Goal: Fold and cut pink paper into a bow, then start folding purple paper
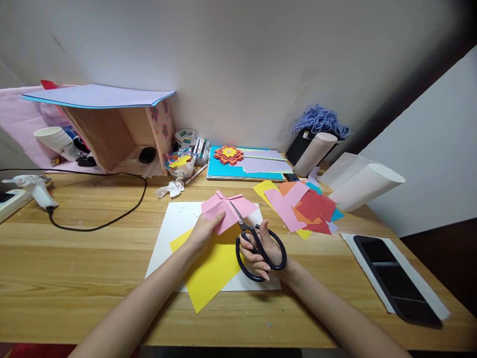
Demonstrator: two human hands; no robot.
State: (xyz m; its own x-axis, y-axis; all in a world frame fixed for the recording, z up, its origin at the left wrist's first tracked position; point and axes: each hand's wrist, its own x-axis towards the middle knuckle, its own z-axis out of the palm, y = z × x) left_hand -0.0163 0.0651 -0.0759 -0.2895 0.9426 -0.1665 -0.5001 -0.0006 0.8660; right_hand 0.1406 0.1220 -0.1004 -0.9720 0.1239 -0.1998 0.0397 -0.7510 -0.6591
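Two forearms [145, 293] lay nearest us. We noted the left hand [204, 229] pinching the pink paper [223, 206] toward one o'clock from the yellow sheet's [212, 268] middle; the right hand [274, 248] gripped the scissors [241, 222], fingers wrapped about the handles. We judged that clean cutting called for taut paper and left fingertips clear of the blades. From the paper, at ten-thirty, a clear cup [182, 172] held scraps [179, 161].

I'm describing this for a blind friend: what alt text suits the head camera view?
A person's left grip holds pink paper and the right grip black scissors, above a yellow sheet and a white sheet on a wooden table. Beyond are a paper flower and colourful scraps; a glue gun is at far left.
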